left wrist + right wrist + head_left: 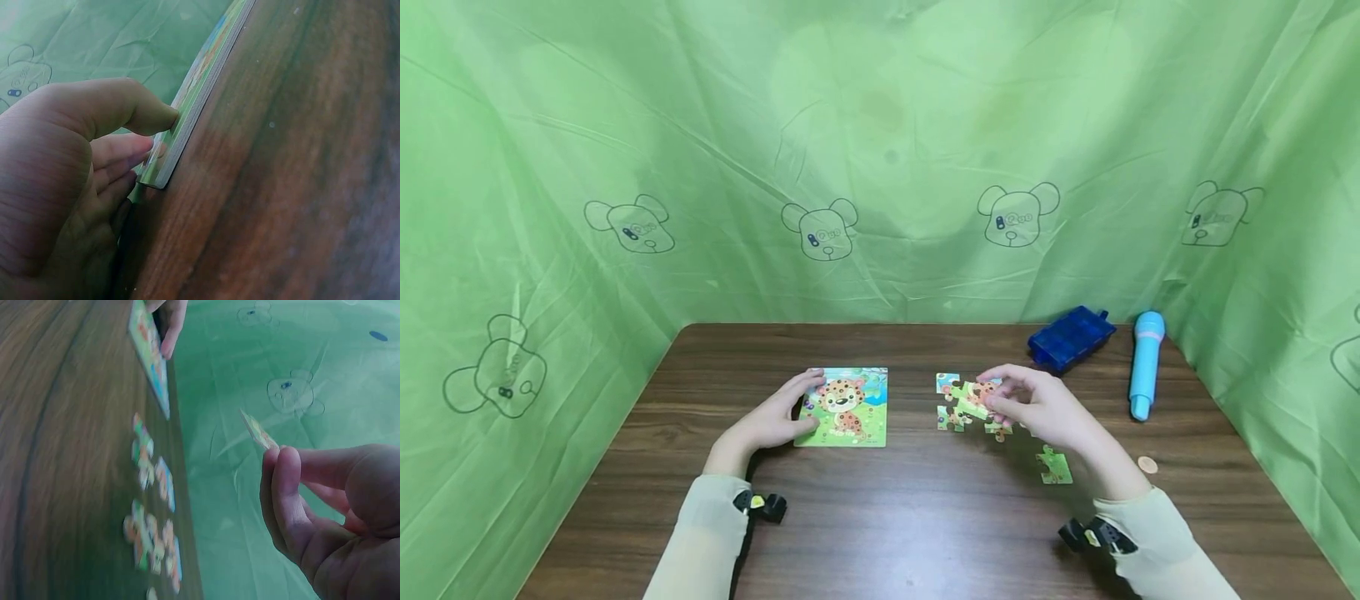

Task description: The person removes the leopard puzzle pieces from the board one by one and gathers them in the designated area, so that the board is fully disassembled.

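Note:
My left hand [778,417] rests at the left side of a square puzzle board [874,429] with a leopard picture. In the left wrist view the thumb [150,112] touches the board's top near a corner, and the other fingers lie beyond it. The board lies flat on the table. Between thumb and fingers, my right hand [1037,404] pinches a puzzle piece [964,402], raised above the table and seen nearly edge-on in the right wrist view. Loose puzzle pieces [951,418] lie below it, some partly hidden. A separate green puzzle piece [1057,468] lies nearer the front.
A blue translucent box [1071,337] stands at the back right, beside a light blue toy microphone [1146,367]. A small round tan disc [1147,464] lies right of the right wrist. Green cloth [880,167] hangs around the wooden table [895,533].

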`<state>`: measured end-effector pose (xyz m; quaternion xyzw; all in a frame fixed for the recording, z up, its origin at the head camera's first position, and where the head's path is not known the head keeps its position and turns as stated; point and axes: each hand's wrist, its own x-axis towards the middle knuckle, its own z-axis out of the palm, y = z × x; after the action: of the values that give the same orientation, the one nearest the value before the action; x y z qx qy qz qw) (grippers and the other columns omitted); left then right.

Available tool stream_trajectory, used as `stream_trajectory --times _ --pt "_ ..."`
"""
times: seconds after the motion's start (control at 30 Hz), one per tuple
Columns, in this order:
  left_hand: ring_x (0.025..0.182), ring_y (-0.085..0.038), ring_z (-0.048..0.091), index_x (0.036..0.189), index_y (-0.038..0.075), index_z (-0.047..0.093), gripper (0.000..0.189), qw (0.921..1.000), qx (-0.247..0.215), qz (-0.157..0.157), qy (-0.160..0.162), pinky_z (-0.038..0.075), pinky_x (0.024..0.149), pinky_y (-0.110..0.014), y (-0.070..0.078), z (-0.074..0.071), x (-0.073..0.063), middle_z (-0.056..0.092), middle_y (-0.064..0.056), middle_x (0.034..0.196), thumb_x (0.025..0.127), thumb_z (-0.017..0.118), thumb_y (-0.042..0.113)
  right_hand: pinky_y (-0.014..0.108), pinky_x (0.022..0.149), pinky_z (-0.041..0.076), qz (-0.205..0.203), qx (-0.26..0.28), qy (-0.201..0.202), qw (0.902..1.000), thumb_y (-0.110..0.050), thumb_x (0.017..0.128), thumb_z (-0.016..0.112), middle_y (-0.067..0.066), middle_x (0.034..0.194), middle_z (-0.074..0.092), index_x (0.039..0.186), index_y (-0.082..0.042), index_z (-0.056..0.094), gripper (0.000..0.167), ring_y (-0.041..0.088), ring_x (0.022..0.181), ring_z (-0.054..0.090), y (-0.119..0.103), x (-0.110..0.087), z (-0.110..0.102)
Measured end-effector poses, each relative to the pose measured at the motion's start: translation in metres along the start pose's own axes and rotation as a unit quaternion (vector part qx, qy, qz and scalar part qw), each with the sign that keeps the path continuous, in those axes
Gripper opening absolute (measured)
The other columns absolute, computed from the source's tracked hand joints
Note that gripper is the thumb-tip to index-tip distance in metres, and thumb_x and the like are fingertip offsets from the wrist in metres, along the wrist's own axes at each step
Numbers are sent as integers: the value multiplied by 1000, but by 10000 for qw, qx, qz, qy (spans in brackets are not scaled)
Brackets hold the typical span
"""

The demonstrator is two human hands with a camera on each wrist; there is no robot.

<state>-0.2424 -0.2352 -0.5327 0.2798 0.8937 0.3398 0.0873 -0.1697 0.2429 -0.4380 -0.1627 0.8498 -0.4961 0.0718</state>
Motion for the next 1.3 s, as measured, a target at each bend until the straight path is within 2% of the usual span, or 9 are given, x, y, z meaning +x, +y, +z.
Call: stream_trajectory --times 0.17,0.33,0.4,0.63,0.8,0.97,1.2,1.3 --pt "167 -36 18 166 5 44 74 10000 60 -2 19 27 129 -62 0 1 0 29 -11 179 99 74 17 41 68 65 -139 -276 -343 9989 -18 107 74 10 97 77 127 -10 75 22 32 79 75 13 -11 -10" --pt "168 -33 16 166 5 44 74 10000 -26 -51 -11 25 131 -59 1 1 0 28 -9 179 99 74 15 32 65 58 -274 -694 -598 9954 -23 105 77 0 97 77 126 -13 77 23 18 81 71 21 -20 -18" --pt "168 -33 16 166 5 44 74 10000 -47 -57 -7 25 131 -59 2 1 0 28 -8 180 99 74 16 29 66 56 -321 -702 -721 9944 -22 105 77 -2 97 76 125 -12 77 23 15 83 70 24 -22 -20" --pt "168 -33 16 165 5 45 74 9999 -89 -83 2 24 131 -60 3 1 -1 27 -8 180 99 75 15 29 73 59 -109 -393 -990 9943 -16 102 80 0 96 77 113 -11 75 13 16 88 72 33 -23 -21" --pt "168 -33 16 165 6 46 73 9999 -98 -91 6 25 130 -61 3 0 -1 28 -8 180 99 75 15 28 75 60 35 -310 -1090 9935 -13 98 84 1 95 76 111 -9 74 16 17 88 72 40 -21 -18" --pt "168 -36 17 164 5 47 72 9999 -128 -38 16 25 130 -63 4 -1 0 29 -10 179 99 75 16 28 79 61 -94 -560 -1245 9906 -10 96 85 -2 93 77 109 -9 74 17 16 87 73 47 -20 -17" --pt "168 -33 15 165 6 46 73 9998 -114 -154 -56 24 130 -61 4 -1 -1 27 -8 180 99 75 16 27 71 59 -82 -817 -1306 9880 -10 95 86 -4 87 75 103 -11 75 13 12 79 71 53 -18 -14" --pt "168 -34 15 165 5 46 73 9998 -135 -110 -46 24 131 -62 5 0 0 27 -8 180 99 75 15 27 69 58 -117 -907 -1287 9875 -9 94 85 -4 85 74 102 -12 76 13 11 77 70 55 -18 -14"
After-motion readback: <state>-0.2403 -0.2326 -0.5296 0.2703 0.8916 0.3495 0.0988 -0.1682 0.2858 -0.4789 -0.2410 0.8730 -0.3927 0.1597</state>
